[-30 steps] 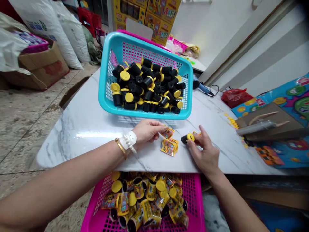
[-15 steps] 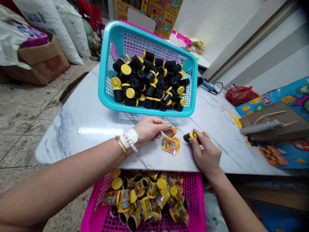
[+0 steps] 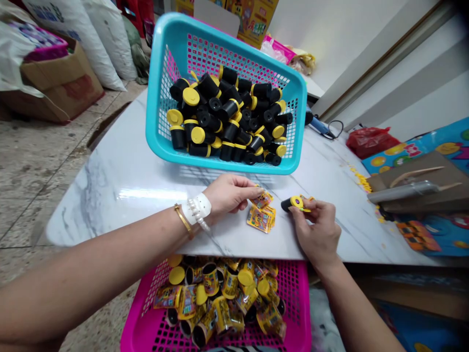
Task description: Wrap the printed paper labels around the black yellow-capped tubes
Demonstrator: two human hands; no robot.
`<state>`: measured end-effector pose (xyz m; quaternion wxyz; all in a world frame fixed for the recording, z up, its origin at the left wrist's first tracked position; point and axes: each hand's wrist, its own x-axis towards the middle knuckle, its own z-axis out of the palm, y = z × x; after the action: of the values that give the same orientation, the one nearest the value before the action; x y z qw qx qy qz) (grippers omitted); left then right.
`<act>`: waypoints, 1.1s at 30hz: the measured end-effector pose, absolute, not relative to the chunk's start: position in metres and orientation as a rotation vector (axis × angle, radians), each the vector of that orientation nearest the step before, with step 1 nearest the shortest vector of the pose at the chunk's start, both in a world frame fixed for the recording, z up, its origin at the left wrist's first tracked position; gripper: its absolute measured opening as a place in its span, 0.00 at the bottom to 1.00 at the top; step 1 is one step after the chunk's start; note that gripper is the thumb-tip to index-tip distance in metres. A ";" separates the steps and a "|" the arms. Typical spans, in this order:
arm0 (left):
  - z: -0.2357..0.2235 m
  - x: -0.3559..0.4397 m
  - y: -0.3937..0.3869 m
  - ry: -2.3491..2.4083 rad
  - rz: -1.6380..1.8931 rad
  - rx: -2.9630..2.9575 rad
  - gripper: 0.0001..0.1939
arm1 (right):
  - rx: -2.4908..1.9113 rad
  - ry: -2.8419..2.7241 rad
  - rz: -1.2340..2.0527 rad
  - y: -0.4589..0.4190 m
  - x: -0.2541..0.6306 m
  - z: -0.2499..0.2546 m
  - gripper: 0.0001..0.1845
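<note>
Yellow lid (image 3: 305,210), apparently swung aside since the earlier frame, on the black canister (image 3: 287,205) gripped by the right hand (image 3: 318,231); left hand (image 3: 227,194) pinches a printed sleeve (image 3: 264,199), best held by its edge.

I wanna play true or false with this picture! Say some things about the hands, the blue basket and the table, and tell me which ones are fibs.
1. The left hand holds a small printed packet. True.
2. The right hand holds a small black tub. True.
3. The two hands are touching each other. False: they are apart.
4. The blue basket stands on the table with many black tubs in it. True.
5. Those tubs have red lids. False: they have yellow lids.
6. The table is bright green. False: it is white with grey streaks.
</note>
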<state>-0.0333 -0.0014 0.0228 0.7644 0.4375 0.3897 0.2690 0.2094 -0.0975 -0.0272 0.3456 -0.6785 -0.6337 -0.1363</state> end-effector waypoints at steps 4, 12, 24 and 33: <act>0.023 -0.033 -0.001 0.854 0.582 0.952 0.10 | -1.803 -1.633 -0.327 -0.096 0.208 -0.022 0.26; 0.025 -0.033 -0.002 0.850 0.590 0.950 0.10 | -1.735 -1.948 -0.634 -0.087 0.208 -0.032 0.23; 0.024 -0.033 -0.004 0.838 0.599 0.939 0.11 | -1.641 -1.851 -0.602 -0.088 0.198 -0.020 0.20; 0.024 -0.035 0.001 0.815 0.554 0.878 0.08 | -1.717 -2.067 -0.700 -0.095 0.198 -0.025 0.25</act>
<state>-0.0349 0.0006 0.0236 0.7899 0.4079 0.3787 0.2574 0.1984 -0.0946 -0.0251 0.1810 -0.6081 -0.7321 -0.2479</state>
